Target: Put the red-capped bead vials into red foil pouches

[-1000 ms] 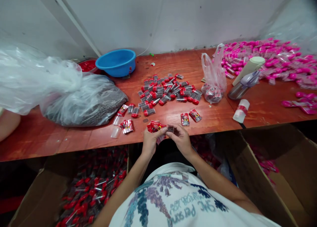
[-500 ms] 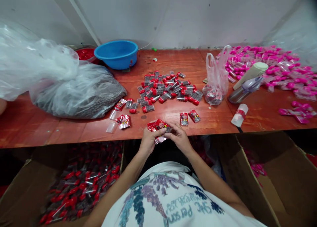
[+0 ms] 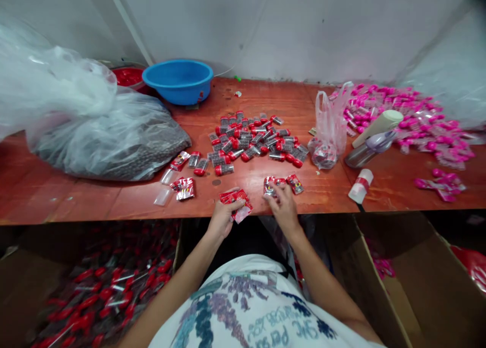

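Observation:
Several flat red printed packets (image 3: pixel 234 197) are fanned in my left hand (image 3: pixel 224 217), its thumb pressed on top of them near the table's front edge. My right hand (image 3: pixel 283 206) reaches over the table, with thumb and fingers at a small red packet (image 3: pixel 269 185). Beside that packet lie one partly covered by my fingers and another red packet (image 3: pixel 295 184) in full view. Farther back is a pile of small clear containers with red caps and dark contents (image 3: pixel 258 138). More red packets (image 3: pixel 185 188) lie left of my left hand.
A large clear bag of dark pellets (image 3: pixel 114 140) fills the left side, near a blue basin (image 3: pixel 178 79). On the right stand a small plastic bag (image 3: pixel 326 135), a bottle (image 3: pixel 364 150), a white roll (image 3: pixel 360 186) and pink items (image 3: pixel 417 115). Open cartons (image 3: pixel 391 292) sit below the table.
My hands have moved apart. My right hand has gone right and carried a packet to the others on the table. My left hand keeps its red packets.

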`<state>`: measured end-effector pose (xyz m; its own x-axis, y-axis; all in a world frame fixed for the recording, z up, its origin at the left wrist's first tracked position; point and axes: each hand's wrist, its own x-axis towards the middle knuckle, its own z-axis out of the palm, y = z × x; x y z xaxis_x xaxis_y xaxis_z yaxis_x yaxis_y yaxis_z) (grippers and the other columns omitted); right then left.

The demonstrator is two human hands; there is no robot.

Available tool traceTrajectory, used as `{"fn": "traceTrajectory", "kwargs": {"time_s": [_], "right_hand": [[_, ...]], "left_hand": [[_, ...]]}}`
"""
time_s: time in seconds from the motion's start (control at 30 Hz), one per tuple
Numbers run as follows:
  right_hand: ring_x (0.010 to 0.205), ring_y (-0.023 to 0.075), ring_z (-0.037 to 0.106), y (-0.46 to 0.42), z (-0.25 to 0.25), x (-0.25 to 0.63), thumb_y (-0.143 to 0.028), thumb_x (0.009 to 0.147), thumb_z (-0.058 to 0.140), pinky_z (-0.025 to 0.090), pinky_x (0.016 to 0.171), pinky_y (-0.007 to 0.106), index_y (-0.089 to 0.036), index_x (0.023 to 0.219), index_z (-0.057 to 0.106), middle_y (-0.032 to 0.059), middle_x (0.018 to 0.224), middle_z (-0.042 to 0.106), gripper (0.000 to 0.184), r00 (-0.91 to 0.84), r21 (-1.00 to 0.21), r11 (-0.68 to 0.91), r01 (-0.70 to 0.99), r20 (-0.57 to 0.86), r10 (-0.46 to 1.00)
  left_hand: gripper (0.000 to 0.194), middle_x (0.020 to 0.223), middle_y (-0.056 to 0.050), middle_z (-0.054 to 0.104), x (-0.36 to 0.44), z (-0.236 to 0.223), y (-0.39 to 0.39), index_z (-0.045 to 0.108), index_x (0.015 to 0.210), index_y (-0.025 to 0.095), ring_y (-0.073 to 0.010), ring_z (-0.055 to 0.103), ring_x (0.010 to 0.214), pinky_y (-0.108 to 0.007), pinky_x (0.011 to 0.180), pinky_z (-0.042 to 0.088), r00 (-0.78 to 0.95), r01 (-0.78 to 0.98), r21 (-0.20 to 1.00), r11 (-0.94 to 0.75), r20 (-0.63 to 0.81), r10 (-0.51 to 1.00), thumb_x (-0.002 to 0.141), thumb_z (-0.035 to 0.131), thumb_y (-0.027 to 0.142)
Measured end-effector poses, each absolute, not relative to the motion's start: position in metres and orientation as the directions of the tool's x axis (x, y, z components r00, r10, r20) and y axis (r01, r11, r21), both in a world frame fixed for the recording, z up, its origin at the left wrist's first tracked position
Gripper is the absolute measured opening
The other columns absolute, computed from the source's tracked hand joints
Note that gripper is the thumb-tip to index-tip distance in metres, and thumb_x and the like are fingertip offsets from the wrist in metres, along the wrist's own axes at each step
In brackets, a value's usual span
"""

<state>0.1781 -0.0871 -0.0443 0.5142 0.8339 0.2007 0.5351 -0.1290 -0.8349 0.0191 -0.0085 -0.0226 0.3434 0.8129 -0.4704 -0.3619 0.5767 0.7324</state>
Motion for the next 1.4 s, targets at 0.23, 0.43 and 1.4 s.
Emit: {"fn": "traceTrajectory", "kwargs": {"time_s": [0.23,0.43,1.4], "right_hand": [[0.079,0.0161,0.059,-0.066,-0.033,0.155,-0.019,0.083,0.056,0.047,0.075,0.028,-0.023,0.121,0.057,0.0019,0.087,0.064,0.038,0.281,-0.88,0.021,0.475,0.174,0.944],[0.086,0.0148,0.063,-0.049,-0.02,0.181,-0.018,0.088,0.052,0.046,0.078,0.024,-0.029,0.124,0.056,0.0,0.091,0.071,0.038,0.076,-0.708,0.068,0.703,0.17,0.982],[0.087,0.0172,0.06,-0.027,-0.028,0.157,-0.031,0.084,0.058,0.048,0.077,0.029,-0.022,0.127,0.048,0.006,0.109,0.062,0.045,0.319,-0.866,0.06,0.497,0.246,0.915]], "left_hand": [[0.041,0.076,-0.007,0.073,0.031,-0.022,-0.009,0.067,0.091,0.01,-0.019,0.069,0.066,-0.028,0.064,0.055,0.372,-0.374,0.742,0.556,-0.429,0.823,0.053,0.082,0.011],[0.044,0.078,-0.008,0.074,0.032,-0.023,-0.001,0.067,0.09,0.01,-0.0206,0.07,0.068,-0.03,0.066,0.057,0.31,-0.407,0.715,0.569,-0.478,0.822,0.049,0.083,0.006],[0.014,0.066,-0.006,0.069,0.005,-0.007,0.031,0.063,0.072,0.01,-0.0143,0.066,0.055,-0.025,0.055,0.056,0.198,-0.71,0.395,0.583,-0.682,0.704,0.079,0.056,0.0]]}}
